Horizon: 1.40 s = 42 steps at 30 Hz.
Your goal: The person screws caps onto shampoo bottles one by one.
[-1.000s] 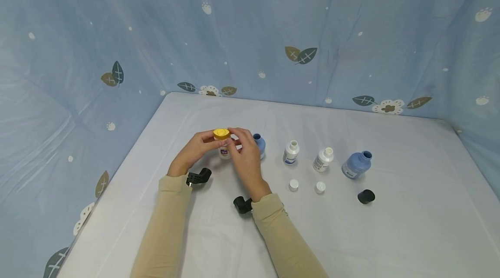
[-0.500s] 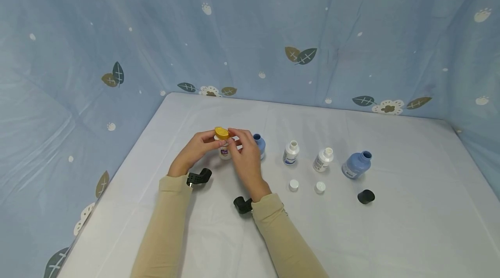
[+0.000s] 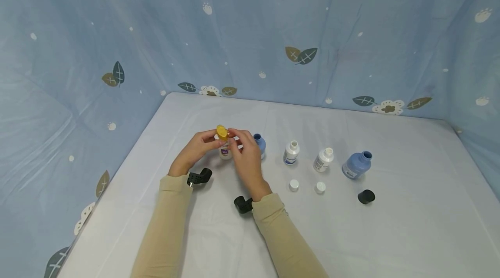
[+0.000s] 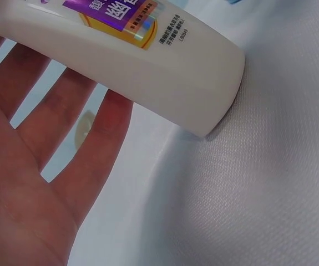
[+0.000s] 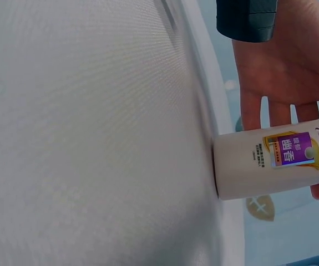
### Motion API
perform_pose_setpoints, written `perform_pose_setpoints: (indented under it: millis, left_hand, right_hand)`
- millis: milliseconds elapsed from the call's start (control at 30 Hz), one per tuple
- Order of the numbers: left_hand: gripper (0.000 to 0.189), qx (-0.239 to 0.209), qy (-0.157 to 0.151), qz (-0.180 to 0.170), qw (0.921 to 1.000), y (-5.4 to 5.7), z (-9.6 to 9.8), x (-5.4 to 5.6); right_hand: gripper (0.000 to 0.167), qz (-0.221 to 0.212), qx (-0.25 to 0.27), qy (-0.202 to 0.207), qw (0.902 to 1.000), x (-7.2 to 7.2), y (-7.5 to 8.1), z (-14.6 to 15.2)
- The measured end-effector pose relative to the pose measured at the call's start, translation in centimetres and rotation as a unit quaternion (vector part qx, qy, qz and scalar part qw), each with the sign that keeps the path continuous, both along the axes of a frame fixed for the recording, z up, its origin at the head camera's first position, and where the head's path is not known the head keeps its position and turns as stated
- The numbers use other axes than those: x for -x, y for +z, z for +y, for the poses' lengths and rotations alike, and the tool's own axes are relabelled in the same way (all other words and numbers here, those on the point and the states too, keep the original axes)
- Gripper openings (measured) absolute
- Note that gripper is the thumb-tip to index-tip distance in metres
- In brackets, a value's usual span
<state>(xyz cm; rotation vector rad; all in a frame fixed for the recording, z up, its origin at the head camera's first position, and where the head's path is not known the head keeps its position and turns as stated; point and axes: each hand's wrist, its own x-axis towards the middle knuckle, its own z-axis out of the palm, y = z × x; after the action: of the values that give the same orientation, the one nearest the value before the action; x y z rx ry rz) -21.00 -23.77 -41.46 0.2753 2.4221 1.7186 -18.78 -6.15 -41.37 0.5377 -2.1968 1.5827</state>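
A white bottle (image 3: 225, 153) with a purple label and a yellow cap (image 3: 222, 132) stands upright at the left-centre of the table. My left hand (image 3: 194, 150) holds its upper part from the left, thumb in front below the cap. From the other side, my right hand (image 3: 249, 160) pinches at the cap with thumb and index finger. In the left wrist view, the other left fingers (image 4: 95, 147) lie nearly straight behind the bottle (image 4: 170, 83). The right wrist view has the bottle (image 5: 239, 163) with its base on the cloth; its top lies outside that view.
A blue bottle (image 3: 260, 147), partly hidden, stands by my right hand. Rightward are two uncapped white bottles (image 3: 291, 153) and another uncapped blue bottle (image 3: 356, 165). Two white caps (image 3: 294, 185) and a black cap (image 3: 366, 196) lie in front. A blue curtain (image 3: 250, 30) borders the table.
The yellow cap has turned on the bottle, its long side swinging from crosswise to pointing more away from me. Both hands stay almost in place, and the other bottles have not moved.
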Motion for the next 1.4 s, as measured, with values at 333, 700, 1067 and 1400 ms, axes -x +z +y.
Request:
perform_pose_setpoints:
  millis: [333, 700, 1067, 1400]
  left_hand:
    - [0.048, -0.012, -0.024, 0.005, 0.9996, 0.0, 0.0, 0.2]
    - [0.049, -0.016, -0.044, 0.011, 0.9988, 0.0, -0.1, 0.0]
    - [0.042, -0.02, -0.034, -0.011, 0.9991, 1.1, 0.4, -0.6]
    - [0.043, -0.034, -0.043, -0.013, 0.9984, 2.5, 0.8, -1.3]
  right_hand:
    - [0.028, 0.001, -0.003, -0.003, 1.0, 0.0, -0.1, 0.0]
    - [0.041, -0.02, -0.011, 0.021, 0.9995, -0.1, -0.1, -0.1]
    - [0.038, -0.008, 0.0, 0.026, 0.9996, 0.0, -0.3, -0.1]
    - [0.04, -0.023, -0.003, 0.022, 0.9995, 0.0, -0.2, -0.1]
